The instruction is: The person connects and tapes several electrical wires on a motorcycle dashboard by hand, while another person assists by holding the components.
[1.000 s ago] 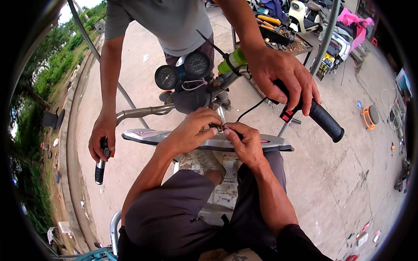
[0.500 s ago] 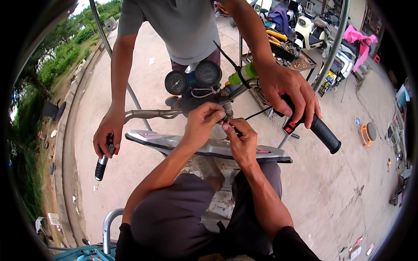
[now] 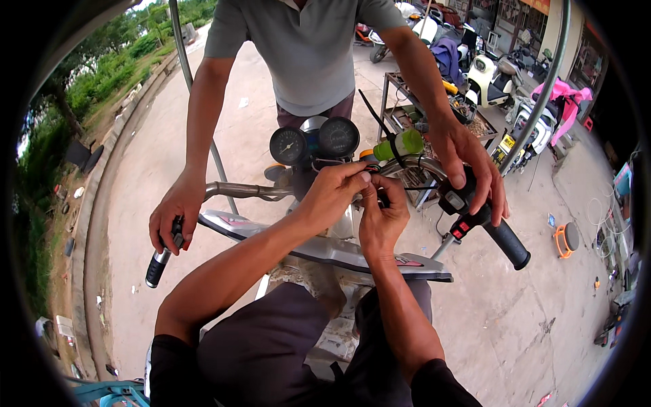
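Note:
My left hand point(image 3: 333, 192) is closed, thumb and fingers pinched together beside the handlebar point(image 3: 426, 165), just below the gauges. Close against it, my right hand point(image 3: 384, 216) is also closed, with a bit of something dark showing among its fingers. What the two hands pinch is small and mostly hidden. Two round gauges point(image 3: 338, 138) stand beyond my hands. A green bottle-like thing point(image 3: 405, 145) is strapped to the bar with a black tie. Another person's hand point(image 3: 472, 169) rests by the right grip point(image 3: 506, 245) and switches; their other hand point(image 3: 173, 216) is at the left lever.
A silver fairing panel point(image 3: 325, 252) lies across, below my wrists. The other person in a grey shirt point(image 3: 308, 61) stands opposite. At the back right are a metal workbench point(image 3: 485, 136) with tools and parked scooters point(image 3: 485, 80). An orange stool point(image 3: 564, 241) stands farther right.
My two hands have moved right and closer to the bar. The view has shifted, and the right grip now appears lower. The other person's hands stay at the bar's ends.

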Available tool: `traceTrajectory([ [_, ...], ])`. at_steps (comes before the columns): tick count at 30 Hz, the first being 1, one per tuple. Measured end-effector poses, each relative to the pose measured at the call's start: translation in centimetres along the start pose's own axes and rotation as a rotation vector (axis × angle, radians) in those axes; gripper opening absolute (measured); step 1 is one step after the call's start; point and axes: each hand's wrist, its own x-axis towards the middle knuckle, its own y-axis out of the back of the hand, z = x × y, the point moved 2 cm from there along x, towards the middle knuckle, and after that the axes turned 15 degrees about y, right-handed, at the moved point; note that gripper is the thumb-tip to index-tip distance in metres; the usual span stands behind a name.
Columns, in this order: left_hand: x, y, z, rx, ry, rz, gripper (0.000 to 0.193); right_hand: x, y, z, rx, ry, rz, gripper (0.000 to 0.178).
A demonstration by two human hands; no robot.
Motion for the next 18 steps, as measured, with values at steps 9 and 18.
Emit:
traceTrajectory([
  [9,7.6,1.4,-2.3,-0.271,0.375,-0.101,0.028,2.2,-0.2,3.3,-0.184,0.150,-0.142,0.032],
  [18,12.0,-0.8,-3.0,-0.583,0.504,-0.214,0.024,3.7,3.4,5.1,-0.105,-0.042,-0.110,0.021],
])
